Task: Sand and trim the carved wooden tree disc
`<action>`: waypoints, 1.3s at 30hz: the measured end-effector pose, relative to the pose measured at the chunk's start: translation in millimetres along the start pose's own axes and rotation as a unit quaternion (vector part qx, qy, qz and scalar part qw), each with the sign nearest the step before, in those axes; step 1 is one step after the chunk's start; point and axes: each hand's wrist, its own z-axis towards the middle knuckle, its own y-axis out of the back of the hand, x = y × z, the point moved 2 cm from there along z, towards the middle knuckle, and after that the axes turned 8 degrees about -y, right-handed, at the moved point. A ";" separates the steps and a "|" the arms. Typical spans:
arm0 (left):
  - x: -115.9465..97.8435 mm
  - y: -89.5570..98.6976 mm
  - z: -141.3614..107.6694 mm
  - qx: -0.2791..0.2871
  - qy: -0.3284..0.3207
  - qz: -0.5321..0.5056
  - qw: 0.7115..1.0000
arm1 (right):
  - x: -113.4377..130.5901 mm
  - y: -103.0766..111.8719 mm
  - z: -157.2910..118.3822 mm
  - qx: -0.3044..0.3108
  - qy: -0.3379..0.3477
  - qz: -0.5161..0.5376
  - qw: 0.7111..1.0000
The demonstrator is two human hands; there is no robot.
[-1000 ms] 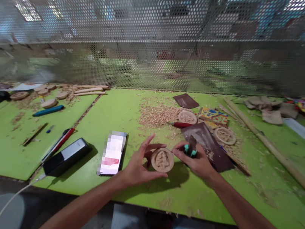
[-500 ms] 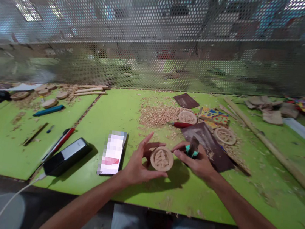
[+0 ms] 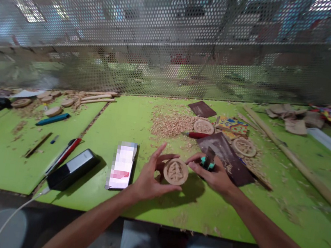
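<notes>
A round carved wooden disc (image 3: 176,171), with a raised tree-like relief, is held by its edge between the thumb and fingers of my left hand (image 3: 151,178). Just right of it, my right hand (image 3: 212,174) is closed around a tool with a teal grip and a dark, flat upper part (image 3: 209,159). The fingertips of my right hand are close to the disc's right edge; whether they touch it I cannot tell. Behind the hands lie two more carved discs (image 3: 204,127) (image 3: 244,147), a red-handled knife (image 3: 196,135) and dark sandpaper (image 3: 228,158).
A phone (image 3: 122,166) lies left of my left hand, with a black box-shaped device (image 3: 73,169) and a red cutter (image 3: 68,152) farther left. Wood shavings (image 3: 171,125) are heaped behind. A long wooden strip (image 3: 299,165) crosses the right side below a perforated metal screen (image 3: 177,43).
</notes>
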 end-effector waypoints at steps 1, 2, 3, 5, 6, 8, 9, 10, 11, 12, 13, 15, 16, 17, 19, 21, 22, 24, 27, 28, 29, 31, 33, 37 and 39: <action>-0.3 0.1 0.1 0.000 -0.003 0.002 1.000 | -0.2 -0.1 0.2 0.000 0.000 0.002 1.000; -0.4 0.1 0.1 0.001 -0.004 0.006 1.000 | -0.2 -0.2 0.3 0.002 0.000 0.005 1.000; -0.4 0.2 0.2 0.002 -0.005 0.010 1.000 | 0.0 -0.2 0.4 0.003 0.001 0.007 1.000; -0.1 0.5 0.3 0.003 -0.003 0.018 1.000 | 0.9 -0.1 0.5 0.005 0.002 0.010 1.000; 0.2 0.7 0.3 0.002 -0.003 0.021 1.000 | 1.5 0.1 0.4 0.005 0.002 0.010 1.000; 0.9 0.9 0.3 0.000 -0.002 0.017 1.000 | 2.3 0.4 0.2 0.004 0.003 0.009 1.000; 1.3 1.1 0.3 -0.003 -0.002 0.013 1.000 | 2.5 0.6 0.1 0.004 0.004 0.009 1.000; 1.7 1.2 0.3 -0.005 0.001 0.008 1.000 | 2.4 0.8 0.0 0.004 0.005 0.009 1.000; 2.1 1.3 0.3 -0.007 0.004 0.003 1.000 | 2.1 0.9 0.0 0.004 0.006 0.009 1.000; 2.4 1.4 0.3 -0.009 0.006 -0.002 1.000 | 1.7 1.1 0.0 0.005 0.007 0.009 1.000; 2.7 1.5 0.3 -0.010 0.009 -0.006 1.000 | 1.2 1.2 0.1 0.005 0.008 0.009 1.000; 2.8 1.7 0.4 -0.011 0.008 -0.014 1.000 | 0.2 1.4 0.2 0.005 0.010 0.010 1.000; 2.7 1.7 0.5 -0.011 0.006 -0.017 1.000 | -0.2 1.4 0.2 0.006 0.010 0.010 1.000; 2.6 1.8 0.6 -0.012 0.004 -0.019 1.000 | -0.4 1.4 0.2 0.006 0.010 0.011 1.000; 2.6 1.8 0.8 -0.010 0.006 -0.019 1.000 | -0.6 1.1 0.0 0.006 0.009 0.011 1.000; 2.8 1.8 0.9 -0.009 0.010 -0.017 1.000 | -0.6 0.7 -0.3 0.006 0.009 0.012 1.000; 2.9 1.8 0.9 -0.009 0.011 -0.017 1.000 | -0.7 0.5 -0.4 0.006 0.008 0.011 1.000; 2.7 1.7 0.8 -0.009 0.014 -0.018 1.000 | -0.8 0.4 -0.4 0.006 0.008 0.011 1.000; 2.0 1.3 0.7 -0.012 0.019 -0.023 0.999 | -0.8 0.6 -0.4 0.005 0.009 0.008 1.000; 1.8 1.2 0.6 -0.013 0.021 -0.024 0.999 | -0.7 0.7 -0.4 0.005 0.009 0.007 1.000; 1.6 1.2 0.6 -0.013 0.021 -0.026 0.999 | -0.5 0.9 -0.4 0.005 0.011 0.006 1.000; 1.5 1.2 0.7 -0.014 0.021 -0.029 0.999 | -0.4 1.1 -0.3 0.005 0.014 0.004 1.000; 1.5 1.4 0.8 -0.015 0.017 -0.030 0.999 | -0.7 1.4 -0.1 0.004 0.017 0.001 1.000; 1.5 1.8 1.1 -0.014 0.013 -0.031 0.999 | -2.4 1.3 0.5 0.001 0.025 -0.014 1.000; 1.3 1.8 1.3 -0.013 0.014 -0.030 0.999 | -2.9 0.7 0.4 0.000 0.029 -0.024 0.999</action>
